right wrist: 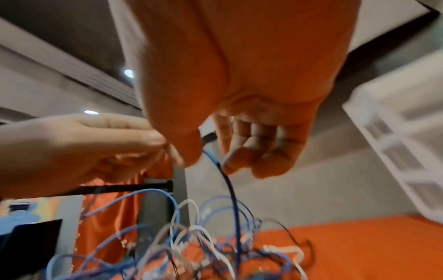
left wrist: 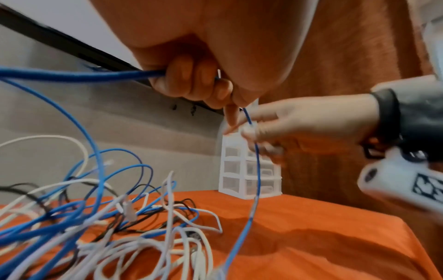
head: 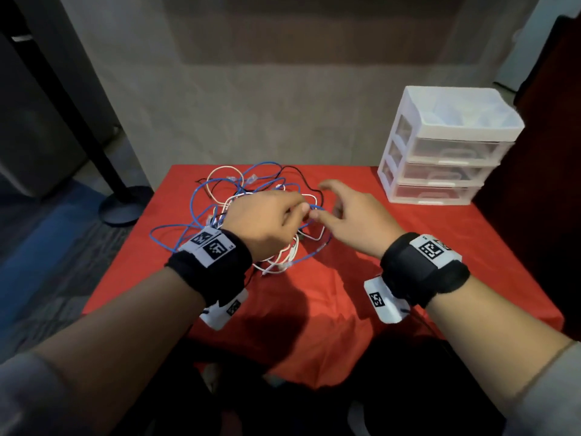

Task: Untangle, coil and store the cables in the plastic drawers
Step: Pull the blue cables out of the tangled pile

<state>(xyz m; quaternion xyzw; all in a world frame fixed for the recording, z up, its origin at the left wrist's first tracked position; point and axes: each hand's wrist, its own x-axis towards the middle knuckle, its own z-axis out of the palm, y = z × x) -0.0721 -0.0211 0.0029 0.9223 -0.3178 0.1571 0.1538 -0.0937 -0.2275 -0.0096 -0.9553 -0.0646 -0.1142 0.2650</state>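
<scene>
A tangle of blue, white and black cables (head: 239, 196) lies on the red-clothed table (head: 314, 297), left of middle. My left hand (head: 295, 212) hovers over it, its fingers (left wrist: 191, 83) curled round a blue cable (left wrist: 257, 170) that hangs down into the pile. My right hand (head: 327, 202) is close beside the left; the same blue cable (right wrist: 230, 181) runs up between its thumb and loosely curled fingers (right wrist: 239, 157), with a gap showing. The white plastic drawer unit (head: 440, 152) stands at the back right, its three clear drawers closed.
The table's left and near edges drop to the floor. A black stand with a round base (head: 122, 206) is on the floor at the left. A wall rises just behind the table. Bare red cloth lies between the tangle and the drawers.
</scene>
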